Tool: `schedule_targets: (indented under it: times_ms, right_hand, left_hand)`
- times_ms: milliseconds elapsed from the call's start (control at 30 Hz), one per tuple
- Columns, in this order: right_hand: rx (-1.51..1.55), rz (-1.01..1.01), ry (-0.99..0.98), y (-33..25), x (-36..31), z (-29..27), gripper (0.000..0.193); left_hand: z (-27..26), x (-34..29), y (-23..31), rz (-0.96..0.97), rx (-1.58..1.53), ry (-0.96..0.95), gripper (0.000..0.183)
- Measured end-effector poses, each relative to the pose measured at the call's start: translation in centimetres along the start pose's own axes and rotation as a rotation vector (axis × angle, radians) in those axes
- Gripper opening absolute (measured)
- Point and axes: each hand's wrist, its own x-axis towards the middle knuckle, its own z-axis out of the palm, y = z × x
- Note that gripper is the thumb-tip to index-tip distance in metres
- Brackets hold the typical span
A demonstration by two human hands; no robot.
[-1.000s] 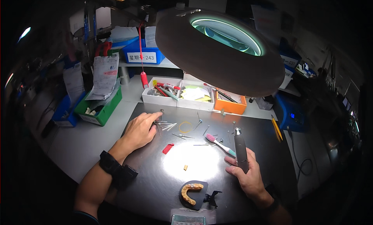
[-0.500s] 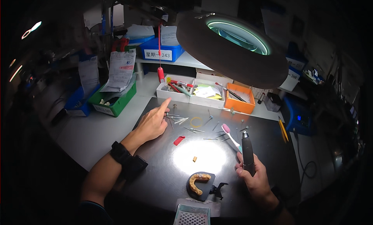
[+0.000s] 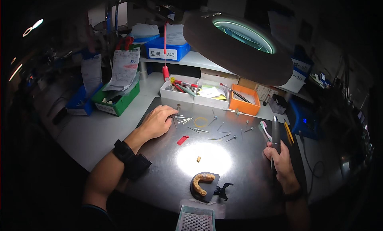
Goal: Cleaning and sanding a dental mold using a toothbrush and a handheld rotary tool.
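Observation:
My left hand [image 3: 156, 122] rests at the far left of the dark work mat, its fingers bent down onto several thin metal burs [image 3: 184, 119]. What its fingertips pinch, if anything, is hidden. Upright in my right hand [image 3: 280, 159] is a dark rotary handpiece [image 3: 275, 136]. A white-and-green toothbrush [image 3: 265, 130] with a pink head is gripped alongside it. Near me sits a tan dental arch model [image 3: 198, 186] on a black base, with a black hinge piece [image 3: 224, 191] beside it. A small tan block [image 3: 198, 159] lies in the bright light patch.
More burs [image 3: 233, 137], a yellow rubber band [image 3: 200, 121] and a red scrap [image 3: 182, 140] lie on the mat. White boxes [image 3: 178, 96] and an orange box [image 3: 245, 107] line its back. A magnifier lamp [image 3: 239, 51] hangs overhead. Yellow tweezers [image 3: 289, 132] lie right; a perforated tray [image 3: 196, 222] is nearest.
My right hand has moved right and a little farther away with the handpiece and toothbrush. My left index finger, stretched out before, has bent down to the burs.

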Motion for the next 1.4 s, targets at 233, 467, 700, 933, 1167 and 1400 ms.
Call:
schedule_targets:
  times_ms: [233,467,700,933,1167,1400]
  right_hand:
    - [-0.139,-0.072,0.039,-0.6,-1.3,0.6,0.028]
    - [-0.353,-0.079,-0.086,-0.4,-1.8,0.0,0.044]
    - [-0.583,-0.362,-0.055,-1.0,-1.2,0.5,0.029]
    - [-0.844,-0.308,-0.170,-4.8,-1.7,4.8,0.030]
    - [-0.902,-0.590,-0.165,-3.2,0.1,8.2,0.038]
    - [-0.917,-0.610,-0.137,-0.9,-1.5,8.7,0.039]
  left_hand:
    - [-0.3,0.0,1.1,-0.065,-0.023,-0.040,0.024]
    - [0.6,0.7,4.0,0.015,-0.071,0.118,0.024]
    - [1.9,1.4,3.9,0.111,-0.103,-0.122,0.019]
    - [2.6,1.2,4.2,0.119,-0.418,0.045,0.011]
    - [0.8,-0.7,8.2,-0.374,-1.335,-0.120,0.016]
    - [0.7,-1.0,10.1,-0.491,-1.562,-0.184,0.017]
